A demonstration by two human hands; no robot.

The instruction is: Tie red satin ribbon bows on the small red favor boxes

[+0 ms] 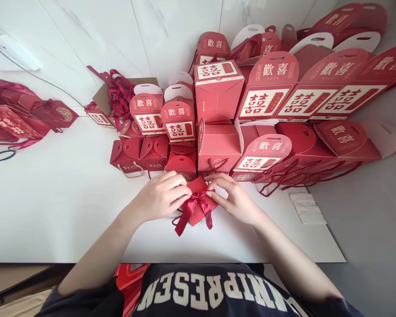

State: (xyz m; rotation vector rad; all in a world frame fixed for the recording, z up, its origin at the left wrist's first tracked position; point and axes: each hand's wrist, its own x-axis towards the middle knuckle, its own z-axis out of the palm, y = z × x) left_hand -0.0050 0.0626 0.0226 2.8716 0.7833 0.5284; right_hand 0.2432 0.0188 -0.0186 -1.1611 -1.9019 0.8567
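Note:
A small red gift box [197,185] lies on the white table in front of me. Around it runs a dark red satin ribbon [185,220], tied in a bow with two tails hanging toward me. My left hand [167,196] pinches the bow's left side, fingers bent. On the opposite side, thumb and fingertips of my right hand [231,197] close on the bow's right loop. A dark red cord handle shows beside the box, under my left hand. My fingers cover parts of the bow and the box's sides.
Stacked red and white gift boxes [267,94] fill the back right. Smaller red boxes [127,152] stand behind my left hand. An open carton [100,94] holds loose ribbons. More ribboned boxes [23,114] lie far left; folded white paper [306,208] is at right.

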